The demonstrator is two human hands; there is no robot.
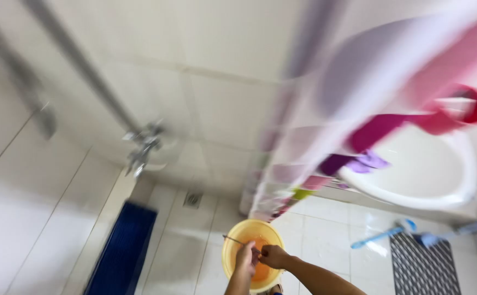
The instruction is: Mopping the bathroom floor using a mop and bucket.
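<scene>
**Tech A:** Since the view is blurred by head motion, start with the large fixtures. What surrounds the work area?

**Tech B:** White tiled wall (211, 71) and tiled floor (326, 229). A patterned shower curtain (358, 71) hangs at the right, with a white washbasin (430, 180) beyond it. A wall tap (143, 145) sits left of centre, a floor drain (193, 199) below it, and a dark blue mat (122, 246) along the left wall. A patterned floor mat (424, 265) and a blue-handled brush (383, 235) lie at the right.

**Tech A:** Location of the item being handled?

**Tech B:** A yellow bucket (233, 240) stands on the floor at bottom centre. Both hands are over its opening.

**Tech A:** Grip condition, each hand?

**Tech B:** Left hand (245, 257): fingers closed narrowly around a thin rod-like tool (234, 239) that runs up and left across the rim. Right hand (274, 255): fingers curled close at the same point, touching the left hand; whether it holds anything cannot be determined.

**Tech A:** Failure risks?

**Tech B:** Judged risks only. The floor looks glossy, possibly wet, so the bucket could slide if pushed sideways. Leaning on the rim could tip it. The thin tool, held in a narrow pinch, could slip into the bucket.
</scene>
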